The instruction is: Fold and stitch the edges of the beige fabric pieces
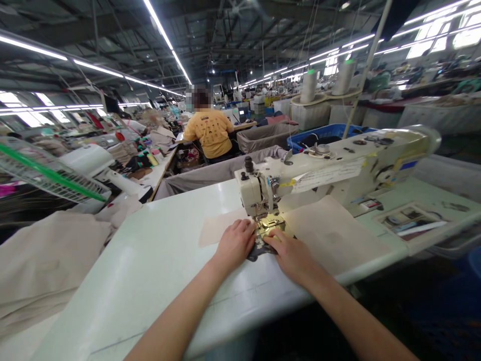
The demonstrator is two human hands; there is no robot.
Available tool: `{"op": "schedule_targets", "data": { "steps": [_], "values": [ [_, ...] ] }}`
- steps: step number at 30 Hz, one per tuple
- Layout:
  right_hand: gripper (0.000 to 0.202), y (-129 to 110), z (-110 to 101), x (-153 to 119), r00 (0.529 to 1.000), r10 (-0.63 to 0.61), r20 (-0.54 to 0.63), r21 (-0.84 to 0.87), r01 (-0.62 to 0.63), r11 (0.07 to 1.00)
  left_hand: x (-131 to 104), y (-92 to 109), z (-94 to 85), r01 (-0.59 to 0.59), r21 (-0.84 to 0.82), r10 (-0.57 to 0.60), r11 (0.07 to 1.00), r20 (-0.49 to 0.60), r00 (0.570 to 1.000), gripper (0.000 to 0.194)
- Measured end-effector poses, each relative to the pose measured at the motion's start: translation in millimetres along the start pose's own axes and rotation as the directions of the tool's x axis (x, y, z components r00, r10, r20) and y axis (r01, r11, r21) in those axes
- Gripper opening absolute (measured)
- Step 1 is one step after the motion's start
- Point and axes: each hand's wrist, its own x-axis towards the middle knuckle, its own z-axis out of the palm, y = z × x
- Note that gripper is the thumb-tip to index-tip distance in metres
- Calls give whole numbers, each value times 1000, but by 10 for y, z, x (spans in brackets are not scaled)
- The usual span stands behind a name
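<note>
My left hand (236,241) lies palm down just left of the sewing machine's needle area, its fingers stretched over the edge of a beige fabric piece (210,230). On the other side of the lit metal needle plate (271,223), my right hand (292,254) has thumb and forefinger drawn in close to the plate. Whatever is between them is too small to make out. A dark metal part (259,249) sits between the hands. The white sewing machine (319,173) stands over the plate. More beige fabric (332,235) lies flat beside my right hand, under the machine arm.
A pile of beige cloth (48,265) rests at the left, near a white fan (90,168). An inset tray of tools (413,223) is at the right. Beyond the table (150,250) are a blue basket (326,133), thread cones (308,86) and a seated person in yellow (208,131).
</note>
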Motion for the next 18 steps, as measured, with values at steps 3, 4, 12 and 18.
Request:
{"op": "schedule_targets", "data": {
  "steps": [3, 4, 12, 18],
  "values": [
    [41, 7, -35, -35, 1000, 7, -7, 52, -6, 999, -84, 217, -51, 85, 104, -94, 991, 83, 992, 23],
    [40, 2, -47, -57, 1000, 5, -13, 74, -4, 997, -120, 297, -52, 80, 110, -91, 991, 104, 990, 19],
    [35, -77, 0, -275, 999, -31, -37, 152, 36, 988, -279, 519, 5, -109, 19, 105, 994, 141, 984, 14],
    [32, -65, 85, -356, 998, -41, -38, 80, 44, 996, -353, 457, -20, -147, 35, 143, 989, 98, 985, 25]
  ]
}}
